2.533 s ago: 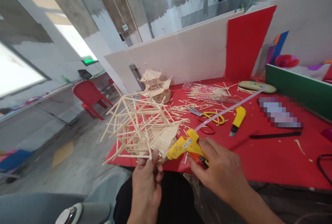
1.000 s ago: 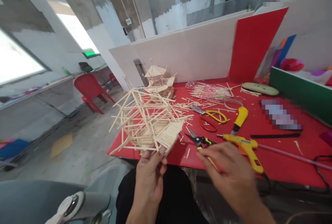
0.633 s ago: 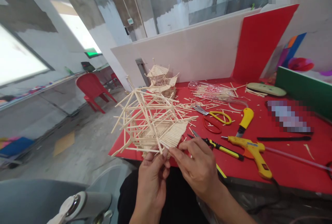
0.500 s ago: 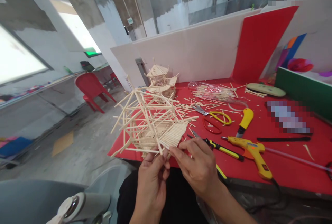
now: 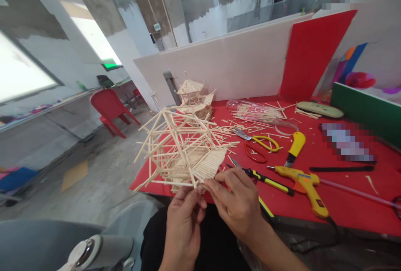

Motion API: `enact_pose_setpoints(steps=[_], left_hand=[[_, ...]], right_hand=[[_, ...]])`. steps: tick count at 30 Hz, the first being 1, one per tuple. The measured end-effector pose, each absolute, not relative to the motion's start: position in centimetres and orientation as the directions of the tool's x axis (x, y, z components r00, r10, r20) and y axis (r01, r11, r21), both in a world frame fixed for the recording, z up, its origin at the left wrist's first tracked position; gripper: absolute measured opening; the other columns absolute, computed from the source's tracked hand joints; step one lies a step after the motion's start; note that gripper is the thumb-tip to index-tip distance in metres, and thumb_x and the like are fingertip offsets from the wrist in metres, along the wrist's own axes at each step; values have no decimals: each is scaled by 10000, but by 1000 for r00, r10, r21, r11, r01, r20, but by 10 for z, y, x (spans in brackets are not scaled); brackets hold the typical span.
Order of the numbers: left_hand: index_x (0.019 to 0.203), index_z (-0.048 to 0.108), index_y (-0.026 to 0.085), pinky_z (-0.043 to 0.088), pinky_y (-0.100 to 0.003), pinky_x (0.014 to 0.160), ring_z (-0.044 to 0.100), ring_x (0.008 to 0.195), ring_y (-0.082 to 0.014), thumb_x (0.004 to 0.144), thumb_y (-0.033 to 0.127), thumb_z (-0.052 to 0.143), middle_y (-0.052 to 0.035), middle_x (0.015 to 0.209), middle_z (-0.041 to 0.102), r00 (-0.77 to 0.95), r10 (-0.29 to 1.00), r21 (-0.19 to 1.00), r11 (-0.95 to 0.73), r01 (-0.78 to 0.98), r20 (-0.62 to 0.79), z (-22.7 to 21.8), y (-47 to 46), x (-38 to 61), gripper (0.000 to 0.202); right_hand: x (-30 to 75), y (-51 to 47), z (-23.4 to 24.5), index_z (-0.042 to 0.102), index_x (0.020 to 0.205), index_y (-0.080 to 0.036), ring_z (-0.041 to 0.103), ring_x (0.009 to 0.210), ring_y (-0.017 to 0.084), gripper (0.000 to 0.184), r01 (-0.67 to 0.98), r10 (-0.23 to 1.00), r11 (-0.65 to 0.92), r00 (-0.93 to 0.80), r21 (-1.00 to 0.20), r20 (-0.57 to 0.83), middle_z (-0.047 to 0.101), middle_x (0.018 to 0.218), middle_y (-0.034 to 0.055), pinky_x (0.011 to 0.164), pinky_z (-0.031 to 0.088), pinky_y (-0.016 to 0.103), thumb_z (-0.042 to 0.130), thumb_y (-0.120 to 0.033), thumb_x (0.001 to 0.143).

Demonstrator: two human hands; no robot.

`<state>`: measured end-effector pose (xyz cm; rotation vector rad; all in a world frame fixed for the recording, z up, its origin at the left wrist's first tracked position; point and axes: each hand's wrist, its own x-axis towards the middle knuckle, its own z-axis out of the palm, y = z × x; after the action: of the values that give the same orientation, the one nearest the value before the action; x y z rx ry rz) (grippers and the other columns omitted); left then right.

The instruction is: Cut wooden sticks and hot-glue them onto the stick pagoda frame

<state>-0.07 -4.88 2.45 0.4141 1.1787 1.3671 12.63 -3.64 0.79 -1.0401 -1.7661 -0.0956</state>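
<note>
A pavilion model made of thin wooden sticks [image 5: 175, 131] stands at the table's near left edge, its frame open and one roof slope covered with a panel of close-set sticks [image 5: 209, 163]. My left hand [image 5: 184, 225] is closed, thumb and fingers pinching the model's near corner from below. My right hand [image 5: 239, 202] is closed too, with its thumb and forefinger pinched at the lower edge of the stick panel, close to the left fingertips. Any small piece between the right fingertips is hidden.
On the red table [image 5: 341, 200] to the right lie scissors [image 5: 250, 137], pliers [image 5: 266, 181], a yellow-handled scraper [image 5: 296, 147] and a yellow glue gun [image 5: 300, 179]. Behind are loose sticks, a bagged stick bundle [image 5: 255, 110] and a smaller pavilion [image 5: 192, 95]. A flask [image 5: 109, 246] stands lower left.
My right fingertips have slid slightly left and down along the panel's edge, nearer the corner. My left hand keeps its pinch there, and the model stays in place.
</note>
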Motion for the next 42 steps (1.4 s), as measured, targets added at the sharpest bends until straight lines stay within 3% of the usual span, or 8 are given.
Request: enact_pose_setpoints(steps=[8, 13, 23, 42], left_hand=[[790, 635, 136, 293, -153, 380, 466, 461, -57, 563, 238, 824, 33, 600, 551, -239, 855, 800, 283, -529, -461, 19, -53, 1, 312], [694, 604, 140, 298, -167, 409, 442, 481, -56, 682, 302, 762, 35, 590, 506, -130, 901, 800, 292, -524, -414, 22, -55, 3, 226], [772, 654, 133, 301, -176, 411, 432, 485, -63, 727, 329, 717, 21, 605, 523, -130, 898, 794, 295, -531, -420, 25, -55, 2, 210], [644, 589, 140, 310, -176, 417, 404, 485, -62, 656, 335, 778, 18, 585, 496, -116, 886, 789, 331, -517, -448, 32, -57, 7, 272]], right_hand=[[126, -34, 4, 708, 957, -197, 518, 767, 156, 152, 683, 598, 613, -71, -398, 798, 619, 782, 40, 705, 439, 306, 634, -140, 837], [126, -33, 4, 712, 974, -196, 514, 759, 156, 169, 680, 593, 615, -64, -400, 803, 613, 771, 41, 692, 443, 301, 628, -136, 839], [126, -33, 4, 715, 952, -186, 511, 754, 159, 174, 664, 594, 622, -56, -414, 803, 614, 757, 45, 690, 436, 306, 602, -108, 845], [125, -32, 1, 705, 1003, -198, 526, 756, 156, 192, 663, 602, 621, -62, -418, 796, 608, 782, 45, 688, 443, 302, 590, -139, 861]])
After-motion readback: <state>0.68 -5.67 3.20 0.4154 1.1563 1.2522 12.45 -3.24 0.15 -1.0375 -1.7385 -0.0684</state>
